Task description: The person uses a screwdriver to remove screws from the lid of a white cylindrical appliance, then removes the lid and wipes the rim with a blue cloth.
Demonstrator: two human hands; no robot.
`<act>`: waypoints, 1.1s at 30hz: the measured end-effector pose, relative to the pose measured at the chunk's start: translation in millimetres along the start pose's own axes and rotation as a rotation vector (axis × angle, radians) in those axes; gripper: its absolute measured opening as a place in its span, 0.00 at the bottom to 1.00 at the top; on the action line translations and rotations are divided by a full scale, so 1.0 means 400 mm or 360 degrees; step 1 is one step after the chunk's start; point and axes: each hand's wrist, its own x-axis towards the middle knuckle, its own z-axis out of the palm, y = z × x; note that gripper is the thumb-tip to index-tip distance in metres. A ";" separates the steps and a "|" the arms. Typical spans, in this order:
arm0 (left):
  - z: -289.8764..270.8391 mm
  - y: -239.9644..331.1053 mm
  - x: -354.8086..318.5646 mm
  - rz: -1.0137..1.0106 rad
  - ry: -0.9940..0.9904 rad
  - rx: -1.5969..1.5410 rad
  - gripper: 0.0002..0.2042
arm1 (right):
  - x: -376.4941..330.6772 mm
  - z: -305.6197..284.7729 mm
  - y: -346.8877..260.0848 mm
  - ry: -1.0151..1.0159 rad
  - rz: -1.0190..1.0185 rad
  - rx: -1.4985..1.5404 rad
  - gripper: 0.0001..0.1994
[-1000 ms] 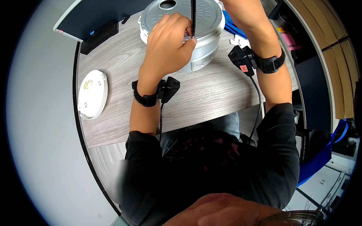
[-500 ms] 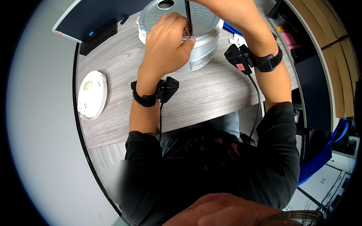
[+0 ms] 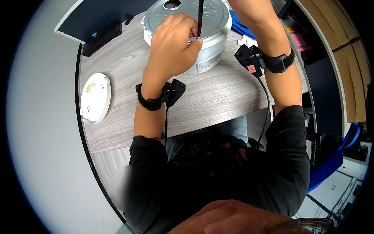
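At the top centre of the frame, the left hand (image 3: 171,46) is pinching a small fitting on the rim of the round silver appliance (image 3: 187,27) resting on the surface (image 3: 218,97), steadying the tip of a thin dark tool (image 3: 200,17). The right hand is lying out of frame, so its grip cannot be told. This looks like a fastening step; the next move probably needs the tool kept upright. Compared with a second ago, the appliance is sitting higher in the frame.

Left hand (image 3: 173,48) curled on the near rim of a round silver appliance (image 3: 187,23) at the desk's (image 3: 218,97) far edge, fingertips (image 3: 194,37) pinching beside a thin black tool shaft (image 3: 200,17). Right hand out of frame above. White round disc (image 3: 94,98) near the left edge; black box (image 3: 102,38) at the far left corner.
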 end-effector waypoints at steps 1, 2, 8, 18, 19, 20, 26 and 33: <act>0.000 0.000 -0.001 0.0008 0.0005 -0.0005 0.09 | 0.002 -0.009 0.018 -0.0031 -0.0042 0.0112 0.20; 0.000 0.001 0.000 0.0003 0.0009 -0.0002 0.09 | 0.004 -0.006 0.018 -0.0058 -0.0080 0.0218 0.20; 0.001 -0.002 0.004 -0.0005 0.0000 0.0006 0.09 | -0.002 -0.002 -0.019 -0.0126 0.0025 -0.0221 0.18; -0.008 -0.003 -0.002 -0.0010 0.0018 -0.0004 0.09 | 0.004 0.005 -0.030 -0.0186 0.0105 -0.0286 0.21; -0.009 -0.003 -0.003 -0.0011 0.0017 -0.0006 0.09 | 0.003 0.000 -0.035 -0.0209 0.0150 -0.0320 0.21; -0.009 -0.005 -0.004 -0.0004 0.0015 -0.0018 0.09 | 0.000 -0.006 -0.033 -0.0200 0.0120 -0.0155 0.22; -0.008 -0.012 -0.013 -0.0029 0.0006 -0.0082 0.09 | -0.003 -0.001 -0.010 -0.0166 -0.0027 -0.0039 0.22; -0.013 -0.014 -0.015 -0.0040 -0.0002 -0.0059 0.10 | 0.012 0.004 0.004 -0.0123 -0.0089 -0.0086 0.20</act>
